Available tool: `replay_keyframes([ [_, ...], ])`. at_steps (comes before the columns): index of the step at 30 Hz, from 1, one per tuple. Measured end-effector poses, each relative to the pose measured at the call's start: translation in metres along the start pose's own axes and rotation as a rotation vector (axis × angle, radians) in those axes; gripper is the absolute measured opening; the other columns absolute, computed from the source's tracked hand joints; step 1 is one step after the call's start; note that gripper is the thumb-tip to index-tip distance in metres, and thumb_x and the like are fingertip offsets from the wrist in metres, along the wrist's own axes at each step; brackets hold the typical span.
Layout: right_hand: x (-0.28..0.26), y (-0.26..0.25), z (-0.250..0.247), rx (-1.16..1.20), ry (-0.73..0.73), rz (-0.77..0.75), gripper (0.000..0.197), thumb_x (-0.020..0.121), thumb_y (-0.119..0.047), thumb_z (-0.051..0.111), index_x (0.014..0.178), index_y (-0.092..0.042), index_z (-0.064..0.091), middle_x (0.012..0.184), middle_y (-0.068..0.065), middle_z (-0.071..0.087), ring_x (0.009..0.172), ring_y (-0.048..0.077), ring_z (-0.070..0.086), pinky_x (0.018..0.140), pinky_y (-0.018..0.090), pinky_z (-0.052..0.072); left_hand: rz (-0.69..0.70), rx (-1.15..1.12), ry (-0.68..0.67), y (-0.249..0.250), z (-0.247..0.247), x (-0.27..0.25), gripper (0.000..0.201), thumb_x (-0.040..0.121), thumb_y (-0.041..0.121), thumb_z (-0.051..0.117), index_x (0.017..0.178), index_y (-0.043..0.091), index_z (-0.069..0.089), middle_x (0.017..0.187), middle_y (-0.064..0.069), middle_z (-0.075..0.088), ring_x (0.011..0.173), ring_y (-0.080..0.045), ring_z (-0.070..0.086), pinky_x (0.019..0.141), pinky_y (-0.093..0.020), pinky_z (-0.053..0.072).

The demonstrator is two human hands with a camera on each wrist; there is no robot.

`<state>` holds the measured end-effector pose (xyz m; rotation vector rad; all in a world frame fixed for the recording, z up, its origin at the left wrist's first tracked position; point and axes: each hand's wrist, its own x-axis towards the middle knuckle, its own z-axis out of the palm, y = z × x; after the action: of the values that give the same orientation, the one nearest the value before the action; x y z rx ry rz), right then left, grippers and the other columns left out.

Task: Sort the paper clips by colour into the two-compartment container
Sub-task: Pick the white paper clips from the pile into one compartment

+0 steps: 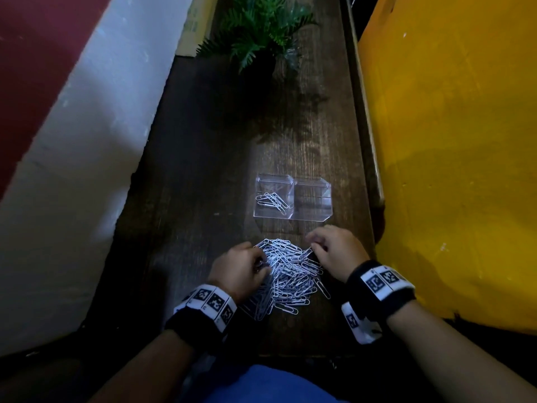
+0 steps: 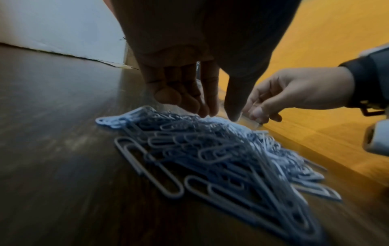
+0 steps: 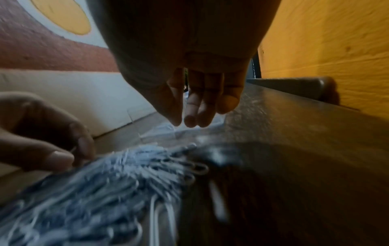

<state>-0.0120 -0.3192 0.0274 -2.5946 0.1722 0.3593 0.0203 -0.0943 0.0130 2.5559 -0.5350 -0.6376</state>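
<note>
A heap of paper clips, pale ones and darker grey ones mixed, lies on the dark wooden table close to me. Beyond it stands the clear two-compartment container. Its left compartment holds several pale clips; I cannot make out any in the right one. My left hand touches the heap's left edge, fingers hanging loosely over the clips. My right hand reaches the heap's far right edge, fingers nearly straight. No clip shows between the fingers of either hand.
A yellow wall runs close along the table's right edge. A white and red wall borders the left. A green fern in a pot stands at the far end. The table is narrow.
</note>
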Motion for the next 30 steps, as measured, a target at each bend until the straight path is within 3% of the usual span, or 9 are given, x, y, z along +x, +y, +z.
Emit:
replay_keyframes([
  [3, -0.007, 0.012, 0.01, -0.083, -0.029, -0.026, 0.028, 0.091, -0.024, 0.059, 0.118, -0.03, 0.062, 0.098, -0.012, 0.054, 0.086, 0.004, 0.051, 0.079, 0.021, 0.047, -0.003, 0.025, -0.041, 0.002, 0.004, 0.001, 0.018, 0.089, 0.044, 0.057, 0.102, 0.033, 0.063, 0.105, 0.014, 0.056, 0.093, -0.009, 0.055, 0.072, -0.023, 0.042],
  [6, -0.006, 0.016, 0.015, -0.175, -0.047, -0.058, 0.029, 0.09, -0.031, 0.059, 0.119, -0.03, 0.062, 0.099, -0.01, 0.05, 0.091, 0.007, 0.049, 0.078, 0.019, 0.044, -0.012, 0.038, -0.028, 0.003, 0.005, 0.001, 0.015, 0.092, 0.037, 0.053, 0.102, 0.032, 0.063, 0.105, 0.012, 0.057, 0.096, -0.011, 0.056, 0.071, -0.024, 0.041],
  [11, -0.001, 0.014, 0.015, -0.189, -0.049, -0.052, 0.01, 0.088, -0.033, 0.061, 0.096, -0.027, 0.065, 0.097, -0.01, 0.049, 0.09, 0.008, 0.049, 0.079, 0.022, 0.046, -0.002, 0.01, 0.039, 0.0, 0.006, -0.002, 0.014, 0.092, 0.036, 0.052, 0.098, 0.029, 0.062, 0.099, 0.01, 0.059, 0.089, -0.013, 0.057, 0.071, -0.027, 0.046],
  [15, -0.004, 0.015, 0.009, -0.093, -0.068, -0.003, 0.003, 0.088, -0.027, 0.063, 0.086, -0.025, 0.065, 0.087, -0.014, 0.051, 0.08, 0.003, 0.051, 0.077, 0.022, 0.048, -0.03, -0.134, 0.084, -0.001, 0.003, -0.003, 0.006, 0.089, 0.03, 0.059, 0.09, 0.024, 0.061, 0.087, 0.009, 0.062, 0.078, -0.009, 0.057, 0.067, -0.022, 0.042],
  [19, -0.007, 0.014, 0.001, 0.075, -0.055, 0.096, 0.005, 0.086, -0.021, 0.067, 0.088, -0.025, 0.067, 0.085, -0.012, 0.063, 0.082, 0.003, 0.059, 0.076, 0.021, 0.05, -0.093, -0.318, 0.132, -0.003, -0.003, -0.004, 0.009, 0.081, 0.02, 0.067, 0.074, 0.021, 0.061, 0.07, 0.008, 0.064, 0.065, -0.006, 0.06, 0.059, -0.019, 0.046],
  [21, -0.01, 0.014, -0.001, 0.179, -0.067, 0.125, 0.015, 0.086, -0.019, 0.067, 0.1, -0.026, 0.066, 0.081, -0.01, 0.066, 0.081, 0.002, 0.061, 0.07, 0.014, 0.045, -0.118, -0.392, 0.149, -0.004, -0.005, -0.004, 0.012, 0.078, 0.016, 0.069, 0.07, 0.019, 0.06, 0.067, 0.006, 0.065, 0.063, -0.005, 0.06, 0.057, -0.018, 0.048],
  [24, -0.012, 0.015, 0.001, 0.262, -0.079, 0.117, 0.03, 0.088, -0.017, 0.065, 0.117, -0.025, 0.062, 0.076, -0.009, 0.068, 0.075, -0.008, 0.06, 0.068, 0.006, 0.04, -0.107, -0.48, 0.167, -0.006, -0.008, -0.004, 0.015, 0.077, 0.014, 0.071, 0.081, 0.023, 0.06, 0.071, 0.006, 0.067, 0.067, -0.003, 0.063, 0.062, -0.018, 0.051],
  [27, -0.01, 0.014, 0.005, 0.279, -0.062, 0.113, 0.014, 0.089, -0.018, 0.063, 0.1, -0.025, 0.068, 0.083, -0.013, 0.068, 0.08, -0.009, 0.058, 0.073, 0.013, 0.043, -0.099, -0.501, 0.1, -0.008, -0.011, -0.004, 0.033, 0.08, 0.015, 0.071, 0.103, 0.033, 0.056, 0.075, 0.007, 0.068, 0.07, 0.002, 0.064, 0.065, -0.009, 0.048],
  [30, -0.007, 0.008, 0.007, 0.278, -0.027, 0.106, 0.009, 0.088, -0.022, 0.064, 0.08, -0.025, 0.067, 0.075, -0.012, 0.066, 0.076, -0.004, 0.059, 0.067, 0.015, 0.04, -0.146, -0.539, 0.074, -0.013, -0.008, 0.0, 0.03, 0.082, 0.017, 0.07, 0.108, 0.029, 0.062, 0.08, 0.009, 0.07, 0.078, -0.002, 0.066, 0.079, -0.025, 0.055],
])
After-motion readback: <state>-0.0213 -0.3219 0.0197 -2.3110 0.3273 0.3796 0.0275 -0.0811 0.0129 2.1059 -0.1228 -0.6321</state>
